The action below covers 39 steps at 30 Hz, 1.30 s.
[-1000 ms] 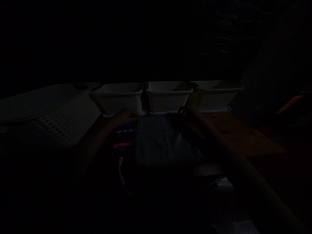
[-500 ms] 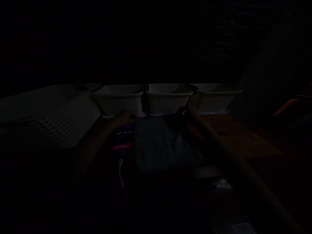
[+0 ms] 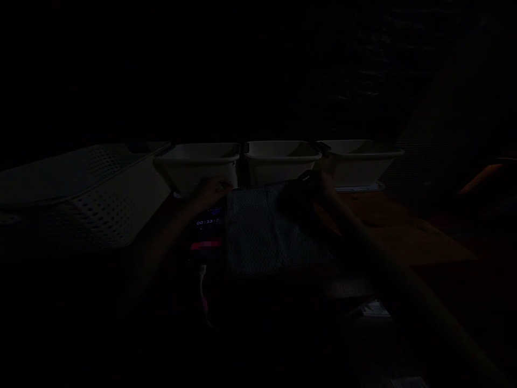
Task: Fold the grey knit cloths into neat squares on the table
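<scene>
Cloth [image 3: 254, 231], head view: textured, spread roughly square on the bench [image 3: 404, 231], its far edge in front of the middle bin [image 3: 278, 170] and overlapping the foot of that bin in the picture. Left hand [image 3: 210, 191]: fingers closed, pinching the far left corner. Right hand [image 3: 321, 186]: thumb and fingers bent together, gripping the far edge near its right corner; exact finger contact is dim. Phone [image 3: 207, 245]: just beside the left edge of the cloth.

Handling (judged): the cloth is likely light, soft and limp, not fragile; its rough weave should resist slipping. Grip at the two far corners, keeping the edge taut; an unsupported middle will probably sag or crease.
</scene>
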Each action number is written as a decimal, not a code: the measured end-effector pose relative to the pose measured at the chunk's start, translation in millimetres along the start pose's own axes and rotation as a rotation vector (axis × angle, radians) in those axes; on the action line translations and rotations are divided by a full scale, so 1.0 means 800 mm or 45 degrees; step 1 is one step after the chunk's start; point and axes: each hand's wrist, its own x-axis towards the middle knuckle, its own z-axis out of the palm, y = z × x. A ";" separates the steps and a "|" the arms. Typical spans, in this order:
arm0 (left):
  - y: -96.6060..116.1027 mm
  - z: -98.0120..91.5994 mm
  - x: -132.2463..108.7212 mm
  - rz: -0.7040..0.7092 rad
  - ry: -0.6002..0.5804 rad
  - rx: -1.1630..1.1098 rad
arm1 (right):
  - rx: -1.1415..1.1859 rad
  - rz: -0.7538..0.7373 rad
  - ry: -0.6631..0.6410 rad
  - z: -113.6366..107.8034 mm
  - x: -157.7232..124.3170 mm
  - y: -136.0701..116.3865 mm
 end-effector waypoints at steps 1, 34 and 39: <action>0.001 0.000 0.001 -0.013 0.028 -0.028 | -0.002 0.015 0.001 0.000 0.000 0.000; 0.062 -0.014 -0.013 0.252 -0.591 -0.374 | 0.101 -0.378 -0.553 0.005 -0.035 -0.069; 0.056 -0.004 -0.017 0.231 -0.772 -0.409 | 0.036 -0.310 -0.629 0.004 -0.054 -0.091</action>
